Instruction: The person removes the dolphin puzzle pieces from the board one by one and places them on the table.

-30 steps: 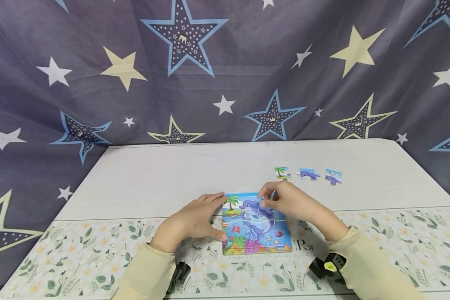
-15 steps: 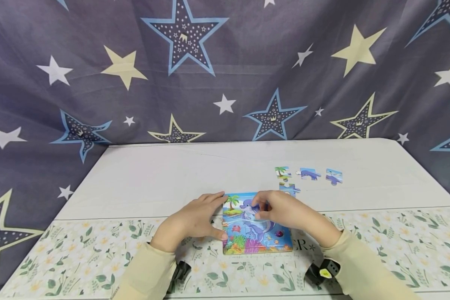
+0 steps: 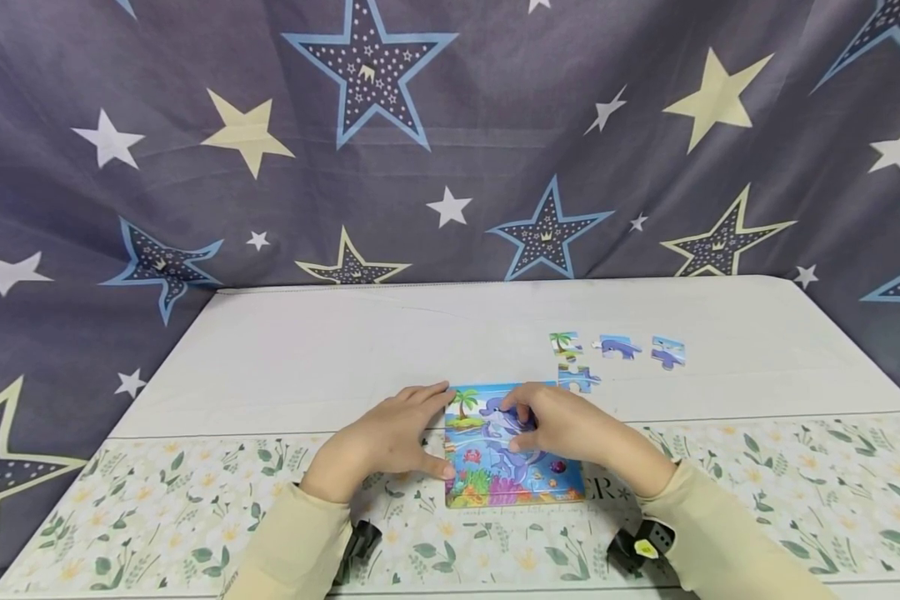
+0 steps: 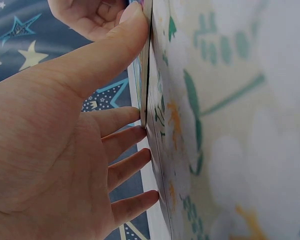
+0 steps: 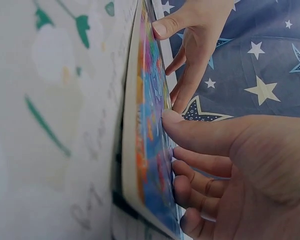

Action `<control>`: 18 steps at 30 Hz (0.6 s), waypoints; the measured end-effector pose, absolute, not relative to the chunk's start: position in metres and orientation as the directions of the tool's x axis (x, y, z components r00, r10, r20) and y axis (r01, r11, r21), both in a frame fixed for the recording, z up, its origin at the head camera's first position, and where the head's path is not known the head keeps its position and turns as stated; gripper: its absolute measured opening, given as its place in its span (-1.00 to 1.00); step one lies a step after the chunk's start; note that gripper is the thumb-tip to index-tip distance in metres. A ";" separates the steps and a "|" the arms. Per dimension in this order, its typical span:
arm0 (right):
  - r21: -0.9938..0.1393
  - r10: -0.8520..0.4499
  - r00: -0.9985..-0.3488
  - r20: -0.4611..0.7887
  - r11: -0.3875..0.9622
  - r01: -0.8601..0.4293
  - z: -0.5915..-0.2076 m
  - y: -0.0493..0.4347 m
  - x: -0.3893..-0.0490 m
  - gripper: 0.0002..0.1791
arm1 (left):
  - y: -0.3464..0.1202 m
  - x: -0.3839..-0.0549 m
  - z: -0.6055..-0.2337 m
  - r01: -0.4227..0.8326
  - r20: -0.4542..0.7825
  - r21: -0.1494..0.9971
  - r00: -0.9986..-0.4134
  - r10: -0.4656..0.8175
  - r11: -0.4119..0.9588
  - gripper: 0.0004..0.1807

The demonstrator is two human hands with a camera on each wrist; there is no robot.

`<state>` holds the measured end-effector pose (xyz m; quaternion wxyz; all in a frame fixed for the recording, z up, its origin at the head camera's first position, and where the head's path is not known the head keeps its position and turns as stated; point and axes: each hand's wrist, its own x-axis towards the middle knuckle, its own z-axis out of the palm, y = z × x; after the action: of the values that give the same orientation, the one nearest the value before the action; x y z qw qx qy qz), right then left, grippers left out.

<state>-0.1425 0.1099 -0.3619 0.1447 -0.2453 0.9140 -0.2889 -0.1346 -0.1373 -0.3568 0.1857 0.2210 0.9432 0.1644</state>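
Observation:
A square jigsaw puzzle (image 3: pixel 487 483) with a dolphin sea scene lies flat on the table. My left hand (image 3: pixel 386 435) rests along its left side, fingers spread, with the thumb on the lower left edge. The left wrist view shows the left thumb (image 4: pixel 132 22) against the board's rim. My right hand (image 3: pixel 562 421) is over the puzzle's centre right, its thumb and curled fingers pinching a puzzle piece (image 3: pixel 501 425) low against the board. That piece is mostly hidden by the hand. In the right wrist view, the right thumb (image 5: pixel 172 117) touches the picture surface.
Loose pieces lie beyond the puzzle: a palm tree piece (image 3: pixel 565 344), a dolphin piece (image 3: pixel 618 348) and a tail piece (image 3: pixel 668 352). Another blue piece (image 3: pixel 579 379) sits by the board's upper right corner. A floral cloth (image 3: pixel 232 492) covers the table's front; a star-patterned curtain (image 3: pixel 420 167) hangs behind.
My right hand has moved from the board's upper right down and left toward its centre, uncovering the blue piece by the corner. The left hand has stayed in place.

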 end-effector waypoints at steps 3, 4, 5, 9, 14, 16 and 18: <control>-0.596 -0.532 -0.838 -0.124 0.715 -0.366 -0.362 0.109 -0.143 -0.50 | -0.137 -0.135 -0.357 0.358 -0.277 0.388 -0.833 0.478 0.849 0.14; -0.595 -0.531 -0.839 -0.123 0.716 -0.365 -0.362 0.109 -0.143 -0.49 | -0.137 -0.135 -0.356 0.358 -0.278 0.386 -0.834 0.478 0.850 0.14; -0.596 -0.529 -0.839 -0.124 0.716 -0.364 -0.362 0.109 -0.143 -0.49 | -0.137 -0.135 -0.356 0.359 -0.278 0.385 -0.833 0.477 0.850 0.14; -0.595 -0.523 -0.843 -0.127 0.720 -0.357 -0.362 0.109 -0.142 -0.51 | -0.137 -0.135 -0.356 0.357 -0.279 0.385 -0.834 0.476 0.851 0.14; -0.596 -0.525 -0.843 -0.119 0.717 -0.363 -0.363 0.108 -0.142 -0.54 | -0.136 -0.135 -0.356 0.356 -0.279 0.380 -0.836 0.473 0.853 0.14; -0.595 -0.527 -0.842 -0.113 0.715 -0.368 -0.363 0.108 -0.142 -0.55 | -0.136 -0.135 -0.356 0.358 -0.277 0.379 -0.836 0.474 0.853 0.14; -0.592 -0.527 -0.843 -0.109 0.716 -0.371 -0.364 0.108 -0.143 -0.55 | -0.136 -0.135 -0.356 0.359 -0.277 0.378 -0.836 0.474 0.853 0.14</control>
<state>-0.1426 0.1081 -0.3640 0.1363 -0.2450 0.9161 -0.2868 -0.1347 -0.1362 -0.3560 0.1833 0.2205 0.9450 0.1573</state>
